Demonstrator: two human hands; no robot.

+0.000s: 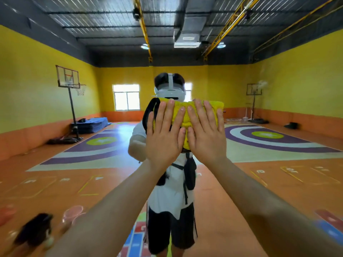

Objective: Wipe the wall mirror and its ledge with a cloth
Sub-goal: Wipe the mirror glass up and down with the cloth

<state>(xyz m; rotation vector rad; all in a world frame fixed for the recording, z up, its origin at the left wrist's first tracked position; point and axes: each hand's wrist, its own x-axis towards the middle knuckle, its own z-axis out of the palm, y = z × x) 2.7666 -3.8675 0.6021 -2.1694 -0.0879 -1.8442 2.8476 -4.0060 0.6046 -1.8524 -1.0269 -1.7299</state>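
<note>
1. We face the mirror (278, 154), which fills the whole view. Both bare arms reach forward and upward, drawing together toward the middle of the glass.
2. Our left hand (163, 138) lies flat, palm to the glass. Its fingers are straight, slightly spread and pointing up.
3. Our right hand (206, 134) takes the same pose just beside it, and the two thumbs sit side by side at the centre.
4. The yellow cloth (217, 105) is pinned between both palms and the mirror. It is bunched, and its top edge and right corner show past our fingertips.
5. Neither hand curls round the cloth: flat, open fingers press it in place.
6. Behind the cloth the glass reflects a person in a white headset (169, 90), white shirt and black shorts. A basketball hoop (68, 78) is reflected at left.
7. At lower left are a blurred dark object (33, 230) and pink cups (72, 213). We cannot tell what they stand on.
</note>
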